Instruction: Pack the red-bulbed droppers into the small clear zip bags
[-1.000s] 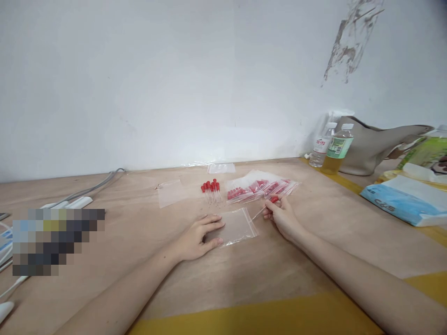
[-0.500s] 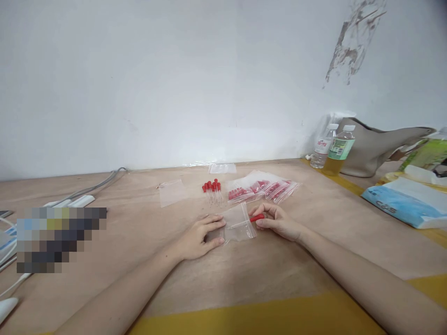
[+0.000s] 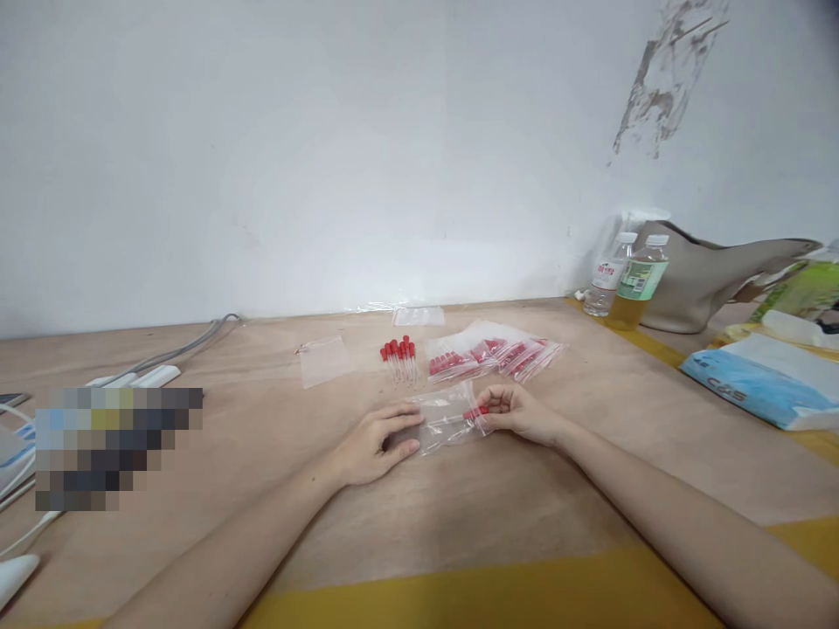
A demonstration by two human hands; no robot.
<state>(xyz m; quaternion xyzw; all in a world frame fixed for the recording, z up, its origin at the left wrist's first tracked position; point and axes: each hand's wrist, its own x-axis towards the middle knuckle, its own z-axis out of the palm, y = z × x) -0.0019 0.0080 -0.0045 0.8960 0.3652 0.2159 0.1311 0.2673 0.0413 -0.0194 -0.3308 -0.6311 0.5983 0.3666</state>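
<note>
A small clear zip bag lies on the table between my hands, with its mouth towards the right. My left hand holds the bag's left end down, with thumb and fingertips on its edge. My right hand pinches the red rubber bulb of a dropper at the bag's mouth. The dropper's thin clear tube lies inside the bag, and most of the bulb is within the mouth too. Behind the bag sits a bunch of loose red-bulbed droppers. Beside them, filled zip bags with red bulbs inside overlap in a row.
Another flat zip bag lies left of the loose droppers, and a stack of clear bags is by the wall. Two bottles, a grey-brown container and a blue tissue pack stand at right. Cables run at left.
My right hand has pushed the dropper leftwards, so its red bulb has gone from outside the bag into the mouth. My left hand has stayed on the bag's left end.
</note>
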